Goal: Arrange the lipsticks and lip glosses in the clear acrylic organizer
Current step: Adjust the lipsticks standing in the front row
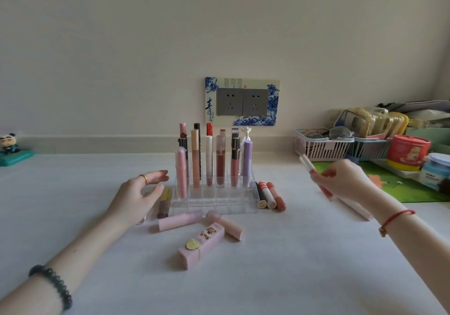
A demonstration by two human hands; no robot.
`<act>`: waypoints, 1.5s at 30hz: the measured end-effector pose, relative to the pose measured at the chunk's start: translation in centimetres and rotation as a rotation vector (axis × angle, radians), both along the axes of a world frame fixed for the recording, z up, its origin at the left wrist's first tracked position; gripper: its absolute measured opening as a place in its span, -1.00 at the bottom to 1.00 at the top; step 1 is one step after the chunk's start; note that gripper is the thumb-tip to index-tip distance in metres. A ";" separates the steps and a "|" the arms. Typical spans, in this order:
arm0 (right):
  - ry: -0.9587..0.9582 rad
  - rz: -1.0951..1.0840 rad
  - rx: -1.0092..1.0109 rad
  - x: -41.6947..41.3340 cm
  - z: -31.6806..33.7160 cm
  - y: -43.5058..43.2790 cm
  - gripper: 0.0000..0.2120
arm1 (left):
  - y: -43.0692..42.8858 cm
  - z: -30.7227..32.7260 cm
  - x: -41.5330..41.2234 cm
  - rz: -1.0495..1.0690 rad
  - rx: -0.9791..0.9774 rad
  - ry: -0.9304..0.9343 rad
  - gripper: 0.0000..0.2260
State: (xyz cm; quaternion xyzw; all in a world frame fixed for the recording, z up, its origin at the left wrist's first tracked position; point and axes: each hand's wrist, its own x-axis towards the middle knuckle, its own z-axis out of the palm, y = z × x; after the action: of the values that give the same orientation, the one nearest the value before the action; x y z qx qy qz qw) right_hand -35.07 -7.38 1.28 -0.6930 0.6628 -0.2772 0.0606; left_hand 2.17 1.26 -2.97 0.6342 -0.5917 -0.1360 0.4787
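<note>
Roughly halfway: the clear acrylic organizer has its far rows full and its near rows empty. Our right hand pinches a red-and-white lip gloss in its grip, right of the organizer. Our left hand has its grip spread beside a gold-capped gloss. 3 tubes and 3 pink lipsticks lie loose on the white bench. A wall socket sits behind and baskets stand far right.

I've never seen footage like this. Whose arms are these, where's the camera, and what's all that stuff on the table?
No machine here: these are a person's own arms, filmed by one camera worn on the head, looking down. The left hand hovers open beside a clear organizer where lipsticks and glosses stand upright. The right hand holds a red-and-white lip gloss. More lie on the white table: three tubes right of the organizer, a pink box in front.
</note>
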 end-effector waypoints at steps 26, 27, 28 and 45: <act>-0.387 0.573 -0.223 20.4 -1.9 1.7 -0.85 | -0.7 -0.4 0.3 -0.045 0.029 -0.124 -0.71; -0.368 0.570 -0.225 20.5 -2.0 1.7 -0.85 | -0.7 -0.4 0.3 -0.046 0.030 -0.129 -0.70; -0.352 0.572 -0.227 20.6 -2.1 1.8 -0.85 | -0.7 -0.4 0.3 -0.047 0.029 -0.131 -0.70; -0.246 0.536 -0.222 20.5 -2.7 1.9 -0.82 | -0.5 -0.4 0.4 -0.036 0.038 -0.182 -0.69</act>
State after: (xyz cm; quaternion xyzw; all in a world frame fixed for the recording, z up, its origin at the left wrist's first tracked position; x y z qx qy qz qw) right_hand -14.53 -5.45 -1.42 -0.8065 0.4101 -0.4039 0.1352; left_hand 2.53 0.72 -3.35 0.6424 -0.6412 -0.0975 0.4082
